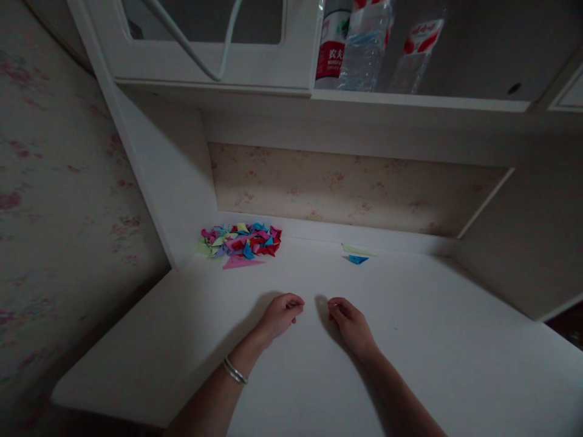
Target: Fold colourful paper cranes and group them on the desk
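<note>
My left hand (280, 315) rests on the white desk (410, 364) with its fingers curled in; a silver bangle (234, 370) circles the wrist. My right hand (348, 323) lies a short gap to its right, fingers also curled under. Whether either hand holds anything is hidden in the dim light. A heap of small folded coloured paper pieces (242, 241) lies at the back left of the desk, well beyond my left hand. A single blue folded piece (357, 259) and a pale green sheet (356, 249) lie at the back, beyond my right hand.
Above the desk runs a shelf (410, 100) with three plastic bottles (364, 45). A white side panel (168, 182) closes the left of the nook, floral wallpaper (346, 188) the back. The desk's left edge drops off near the papered wall.
</note>
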The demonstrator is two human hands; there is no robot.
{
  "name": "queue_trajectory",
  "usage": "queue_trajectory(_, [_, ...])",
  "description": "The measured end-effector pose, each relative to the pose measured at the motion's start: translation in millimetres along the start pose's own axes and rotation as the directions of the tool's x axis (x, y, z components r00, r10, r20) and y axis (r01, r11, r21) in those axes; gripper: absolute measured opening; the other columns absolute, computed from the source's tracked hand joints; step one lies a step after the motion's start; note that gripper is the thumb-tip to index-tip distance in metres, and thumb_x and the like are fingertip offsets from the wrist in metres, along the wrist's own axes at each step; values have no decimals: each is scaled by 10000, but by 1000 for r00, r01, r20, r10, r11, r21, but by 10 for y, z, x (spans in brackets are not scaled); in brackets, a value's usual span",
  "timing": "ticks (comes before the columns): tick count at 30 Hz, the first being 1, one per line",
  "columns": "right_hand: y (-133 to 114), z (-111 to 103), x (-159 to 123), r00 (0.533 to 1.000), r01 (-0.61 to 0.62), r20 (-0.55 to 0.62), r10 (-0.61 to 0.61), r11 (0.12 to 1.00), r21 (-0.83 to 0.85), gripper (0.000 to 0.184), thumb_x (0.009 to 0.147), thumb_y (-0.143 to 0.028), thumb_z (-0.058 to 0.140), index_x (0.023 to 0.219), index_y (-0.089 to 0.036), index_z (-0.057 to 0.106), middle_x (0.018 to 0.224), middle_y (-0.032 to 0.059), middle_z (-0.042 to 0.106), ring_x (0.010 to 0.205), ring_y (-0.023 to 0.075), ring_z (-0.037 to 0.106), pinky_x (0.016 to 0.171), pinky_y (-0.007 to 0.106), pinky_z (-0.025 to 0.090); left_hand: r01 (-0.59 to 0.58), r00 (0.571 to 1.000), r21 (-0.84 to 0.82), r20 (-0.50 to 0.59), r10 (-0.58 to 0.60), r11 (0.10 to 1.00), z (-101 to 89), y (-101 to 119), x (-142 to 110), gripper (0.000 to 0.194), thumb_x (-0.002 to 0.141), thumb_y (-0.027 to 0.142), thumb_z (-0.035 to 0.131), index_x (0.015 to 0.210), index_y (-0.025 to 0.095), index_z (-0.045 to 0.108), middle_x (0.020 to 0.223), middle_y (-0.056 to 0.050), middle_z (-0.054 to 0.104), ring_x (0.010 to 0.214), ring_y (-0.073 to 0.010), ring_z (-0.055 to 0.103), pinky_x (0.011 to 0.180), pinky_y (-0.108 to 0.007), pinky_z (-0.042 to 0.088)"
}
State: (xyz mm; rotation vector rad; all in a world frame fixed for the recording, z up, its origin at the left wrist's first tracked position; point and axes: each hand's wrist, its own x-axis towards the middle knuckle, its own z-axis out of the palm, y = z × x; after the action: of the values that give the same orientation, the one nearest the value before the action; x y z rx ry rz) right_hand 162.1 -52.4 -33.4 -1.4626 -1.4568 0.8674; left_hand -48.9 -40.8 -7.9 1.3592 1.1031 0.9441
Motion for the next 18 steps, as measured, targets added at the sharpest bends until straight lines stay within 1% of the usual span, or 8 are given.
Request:
queue_trajectory(5, [-29, 21, 21, 1000, -1, 16, 0, 1000, 12, 293, 820, -467, 517, 871, -198, 620, 651, -6, 606, 584, 138, 519, 532, 231, 357, -11, 999, 29, -37, 12, 1000, 72, -10, 37, 192, 704, 248, 586, 839, 140, 669, 763, -30, 629, 628, -118, 526, 547, -221, 380])
queue_trajectory(8, [-78, 64, 158, 996, -64, 66, 59, 995, 75, 272, 791, -452, 545, 829, -190, 606, 645, -11, 602, 512, 112, 473, 478, 222, 330, -14, 997, 15, -70, 15, 1000, 104, 0, 64, 184, 703, 235, 579, 825, 140, 677, 737, -24, 629, 607, -113, 513, 536, -219, 369])
queue_trajectory(10, [-148, 123, 315, 989, -112, 113, 99, 987, 114, 255, 774, -435, 553, 811, -185, 590, 638, -14, 598, 465, 99, 449, 448, 218, 325, -2, 996, -22, -94, 0, 1000, 103, 8, 79, 186, 707, 233, 568, 826, 139, 675, 713, -14, 620, 570, -104, 493, 518, -218, 361])
queue_trajectory(12, [-245, 221, 517, 982, -108, 167, 93, 990, 89, 223, 783, -400, 530, 817, -185, 580, 655, -9, 606, 460, 97, 473, 447, 214, 354, 12, 994, -51, -107, -17, 999, 95, 9, 91, 189, 708, 231, 563, 829, 139, 674, 688, -3, 606, 550, -98, 483, 510, -215, 358])
queue_trajectory(13, [-299, 287, 633, 978, -78, 196, 69, 996, 37, 206, 797, -376, 508, 830, -187, 581, 680, -3, 616, 475, 100, 498, 457, 212, 374, 17, 993, -59, -112, -24, 998, 92, 8, 95, 190, 707, 231, 563, 831, 139, 674, 679, 1, 600, 546, -97, 481, 509, -213, 358])
queue_trajectory(15, [-404, 455, 885, 968, 20, 251, 9, 993, -113, 187, 820, -321, 470, 877, -191, 591, 765, 15, 647, 512, 101, 544, 486, 210, 411, 20, 992, -65, -125, -28, 998, 91, 4, 100, 191, 705, 231, 565, 833, 139, 674, 671, 4, 589, 544, -95, 481, 506, -210, 358])
queue_trajectory(18, [-522, 764, 1293, 962, 87, 272, -34, 979, -187, 213, 801, -255, 523, 986, -202, 613, 971, 44, 661, 564, 96, 574, 530, 211, 434, 37, 989, -51, -143, -44, 998, 97, 10, 103, 191, 702, 224, 563, 832, 139, 673, 670, 1, 587, 539, -98, 481, 500, -211, 358])
